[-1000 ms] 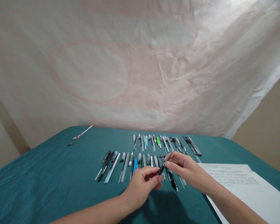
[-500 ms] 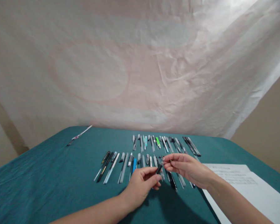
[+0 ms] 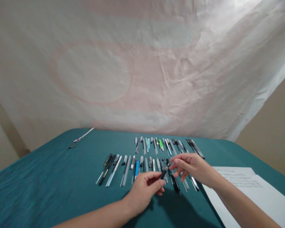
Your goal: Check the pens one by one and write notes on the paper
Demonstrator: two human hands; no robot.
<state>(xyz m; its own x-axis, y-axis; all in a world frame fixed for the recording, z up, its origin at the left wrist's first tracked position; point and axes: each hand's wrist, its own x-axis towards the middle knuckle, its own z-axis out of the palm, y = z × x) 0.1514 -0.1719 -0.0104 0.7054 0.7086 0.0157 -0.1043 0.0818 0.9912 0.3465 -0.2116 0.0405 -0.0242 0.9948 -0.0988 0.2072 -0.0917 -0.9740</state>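
Observation:
My left hand (image 3: 146,189) pinches a short dark pen part (image 3: 163,173) between thumb and fingers, just above the teal tablecloth (image 3: 49,183). My right hand (image 3: 192,167) hovers to its right with the fingers loosely spread, fingertips close to the tip of that part. I cannot see anything held in the right hand. Both hands are over the near row of pens (image 3: 123,166). A black pen (image 3: 175,183) lies on the cloth right below the hands.
A far row of pens (image 3: 167,145) lies behind the near one. A printed white sheet (image 3: 247,190) lies at the right. A lone pen (image 3: 82,137) rests at the back left of the table. A pale draped cloth (image 3: 142,63) hangs behind.
My right hand let go of the pen piece it pinched and drew slightly right, fingers spreading. My left hand keeps the dark part in nearly the same place.

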